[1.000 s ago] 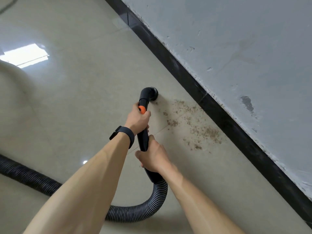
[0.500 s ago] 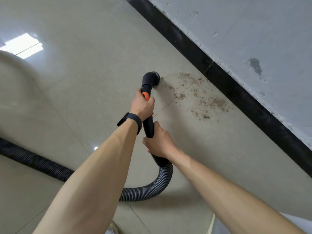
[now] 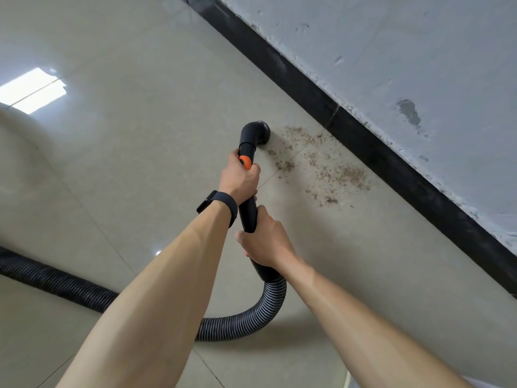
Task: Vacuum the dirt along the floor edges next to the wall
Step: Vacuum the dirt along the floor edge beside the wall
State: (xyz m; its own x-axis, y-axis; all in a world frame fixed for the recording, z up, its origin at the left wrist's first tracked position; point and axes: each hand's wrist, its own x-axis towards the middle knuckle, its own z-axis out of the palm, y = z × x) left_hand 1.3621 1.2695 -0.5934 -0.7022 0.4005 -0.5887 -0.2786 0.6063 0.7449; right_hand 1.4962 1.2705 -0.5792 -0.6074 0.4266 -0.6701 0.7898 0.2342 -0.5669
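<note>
A black vacuum wand (image 3: 249,212) with an orange button ends in a bent nozzle (image 3: 256,134) whose mouth sits on the beige tiled floor. My left hand (image 3: 239,179), with a dark wristband, grips the wand near the button. My right hand (image 3: 265,245) grips it lower, close to where the ribbed hose (image 3: 263,309) joins. Brown dirt (image 3: 321,166) lies scattered just right of the nozzle, between it and the black skirting (image 3: 372,152) at the foot of the grey wall.
The hose loops behind my arms and trails off to the left (image 3: 50,281) across the floor. The scuffed wall (image 3: 405,65) runs diagonally from top centre to lower right. A bright window reflection (image 3: 30,91) shines on the tiles at left.
Both hands kept their grip on the wand. The nozzle stayed at the left edge of the dirt patch, while the view shifted, bringing the wall and skirting more overhead.
</note>
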